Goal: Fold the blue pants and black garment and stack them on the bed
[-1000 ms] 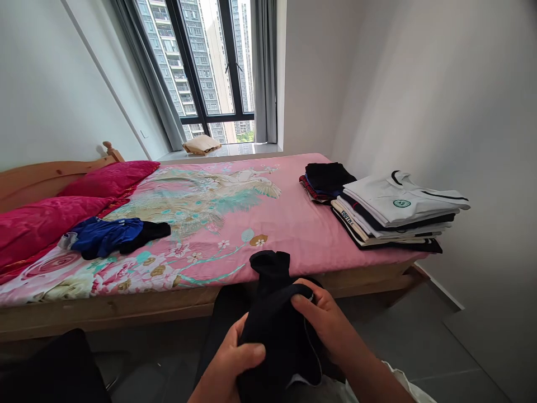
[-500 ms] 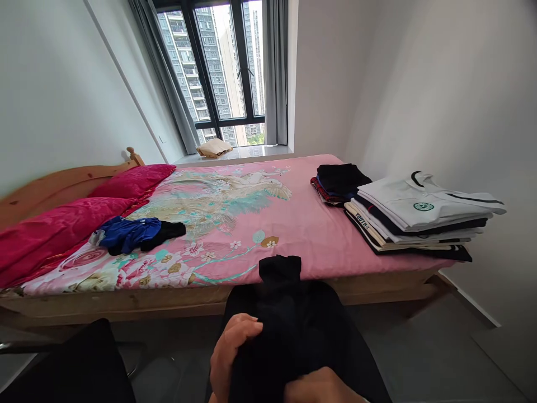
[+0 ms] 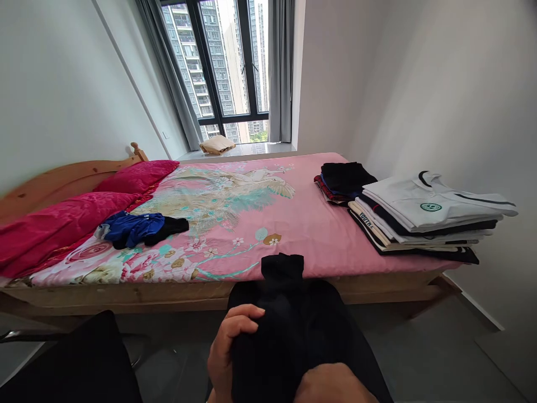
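A black cloth [image 3: 282, 267] lies over my dark-clad lap, its far end reaching the bed's near edge. My left hand [image 3: 235, 341] rests on the cloth's left side, fingers curved and somewhat apart. At the bottom, my right hand [image 3: 333, 383] shows only its back, lying against the cloth; its fingers are hidden. Where the cloth ends and my dark trousers [image 3: 352, 330] begin is hard to tell.
On the pink bed [image 3: 319, 246] are a blue and black clothing heap [image 3: 136, 226], red pillows [image 3: 67, 221], a dark folded stack [image 3: 348, 178] and a taller stack topped by a white shirt [image 3: 436, 204]. A black chair [image 3: 79, 364] stands at lower left.
The view has tilted and shifted slightly. My left hand's fingers have spread a little on the cloth, and my right hand has moved slightly right.
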Tool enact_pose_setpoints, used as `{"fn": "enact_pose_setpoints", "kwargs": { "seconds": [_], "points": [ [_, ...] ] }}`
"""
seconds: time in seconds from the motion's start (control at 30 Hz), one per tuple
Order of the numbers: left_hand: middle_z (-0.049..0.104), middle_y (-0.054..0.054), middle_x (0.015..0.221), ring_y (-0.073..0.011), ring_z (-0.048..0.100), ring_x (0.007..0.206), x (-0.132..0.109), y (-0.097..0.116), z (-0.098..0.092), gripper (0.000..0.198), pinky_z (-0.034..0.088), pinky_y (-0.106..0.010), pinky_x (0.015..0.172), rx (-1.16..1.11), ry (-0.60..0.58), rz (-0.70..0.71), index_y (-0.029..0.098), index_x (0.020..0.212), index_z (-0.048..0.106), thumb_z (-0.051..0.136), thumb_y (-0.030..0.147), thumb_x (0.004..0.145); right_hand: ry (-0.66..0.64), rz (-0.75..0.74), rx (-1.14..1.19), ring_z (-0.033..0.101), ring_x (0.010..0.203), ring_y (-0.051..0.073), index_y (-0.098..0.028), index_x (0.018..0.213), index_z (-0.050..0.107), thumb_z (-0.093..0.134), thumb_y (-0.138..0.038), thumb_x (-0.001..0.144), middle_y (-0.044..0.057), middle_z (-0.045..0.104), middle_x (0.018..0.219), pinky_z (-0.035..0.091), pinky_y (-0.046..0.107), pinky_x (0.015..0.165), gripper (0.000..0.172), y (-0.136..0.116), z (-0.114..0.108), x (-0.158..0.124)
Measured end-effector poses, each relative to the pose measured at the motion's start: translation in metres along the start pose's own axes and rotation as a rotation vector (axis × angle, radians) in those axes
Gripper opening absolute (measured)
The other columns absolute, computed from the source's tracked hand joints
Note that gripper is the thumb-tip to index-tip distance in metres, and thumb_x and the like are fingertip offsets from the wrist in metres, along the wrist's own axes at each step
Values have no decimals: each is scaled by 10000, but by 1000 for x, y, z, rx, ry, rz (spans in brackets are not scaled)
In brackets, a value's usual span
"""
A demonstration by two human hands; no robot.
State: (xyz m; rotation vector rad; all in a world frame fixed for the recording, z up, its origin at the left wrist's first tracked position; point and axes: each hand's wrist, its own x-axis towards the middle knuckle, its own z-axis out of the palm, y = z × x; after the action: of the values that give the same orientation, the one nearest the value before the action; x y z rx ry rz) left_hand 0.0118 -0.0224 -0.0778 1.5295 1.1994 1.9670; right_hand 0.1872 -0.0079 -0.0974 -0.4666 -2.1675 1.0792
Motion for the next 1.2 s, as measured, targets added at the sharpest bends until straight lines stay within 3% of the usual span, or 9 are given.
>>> {"fn": "enact_pose_setpoints", "kwargs": {
  "seconds": [0.13,0.27,0.43,0.57,0.67,0.87,1.0,1.1,1.2],
  "points": [
    [657,-5,789,-143,596,738,10,13,4,93,459,-225,669,118,-106,-180,224,806,706,657,208,728,219,105,-75,445,426,105,-251,707,625,582,-322,774,-43,495,479,375,219,426,106,-4,-21,1],
    [638,2,664,-104,560,584,19,20,-6,236,427,-190,554,-223,-621,-907,158,786,707,768,318,624,488,280,-102,505,541,99,-226,796,578,541,-208,746,-44,553,628,413,193,499,65,-19,-55,15],
    [720,-42,740,-175,675,698,19,20,-14,343,515,-260,692,-768,-414,-1208,177,937,718,730,398,676,610,276,-118,576,800,128,-239,984,538,586,-150,688,-26,607,884,460,226,741,313,-3,-61,36],
    [735,-115,805,-272,685,883,24,17,-14,455,490,-389,889,-862,-473,-1339,109,966,723,561,499,797,533,284,-9,573,845,138,-227,981,574,558,-177,759,-10,624,913,434,247,783,229,4,-62,37],
    [730,-109,823,-272,676,878,35,18,-15,519,498,-374,860,-608,-479,-1238,113,976,713,514,562,807,367,431,320,522,681,109,-191,880,589,548,-332,840,-22,574,756,409,219,632,152,-5,-72,34],
    [669,-6,683,-194,598,668,78,31,-18,309,484,-263,632,352,-471,-475,198,805,696,595,488,781,245,546,683,455,546,82,-173,755,530,542,-493,839,-43,476,620,380,212,535,331,-27,-102,45],
    [652,-13,675,-186,593,639,105,52,-17,309,470,-235,525,360,-348,-383,202,785,680,612,501,748,178,399,258,531,632,110,-199,899,578,688,-377,734,-27,575,733,434,229,588,266,-44,-125,64],
    [593,1,606,-160,552,524,122,72,-13,306,433,-230,424,264,-365,-465,209,782,648,653,504,699,365,153,-287,561,749,140,-217,898,607,629,-233,766,-1,617,822,447,264,693,135,-52,-141,81],
    [531,39,567,-109,471,455,139,88,-8,244,378,-199,395,318,-370,-358,224,750,601,704,420,650,564,-24,-501,572,806,156,-220,887,612,554,-160,787,14,625,862,450,288,738,130,-57,-154,95]
  ]
}}
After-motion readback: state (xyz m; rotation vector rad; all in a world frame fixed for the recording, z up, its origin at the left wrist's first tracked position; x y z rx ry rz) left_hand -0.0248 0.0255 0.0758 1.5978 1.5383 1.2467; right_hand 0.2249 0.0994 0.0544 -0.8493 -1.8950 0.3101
